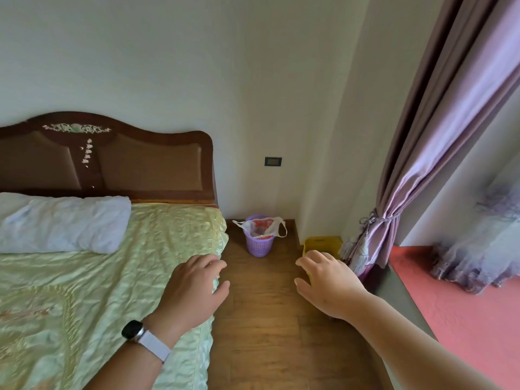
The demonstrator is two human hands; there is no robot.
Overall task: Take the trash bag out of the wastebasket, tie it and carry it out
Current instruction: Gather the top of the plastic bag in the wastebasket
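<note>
A small purple wastebasket (259, 245) stands on the wooden floor in the corner beside the bed. A white and red plastic trash bag (263, 227) lines it, its handles flopping over the rim on both sides. My left hand (194, 285), with a watch on the wrist, is stretched forward over the bed's edge, fingers loosely apart and empty. My right hand (327, 282) reaches forward over the floor, fingers apart, holding nothing. Both hands are well short of the wastebasket.
A bed with a pale green cover (98, 277), a pillow and a brown headboard fills the left. A yellow bin (320, 244) stands right of the wastebasket. A purple curtain (422, 164) hangs over a red-covered window ledge (464, 305). A strip of wooden floor (267, 319) runs between.
</note>
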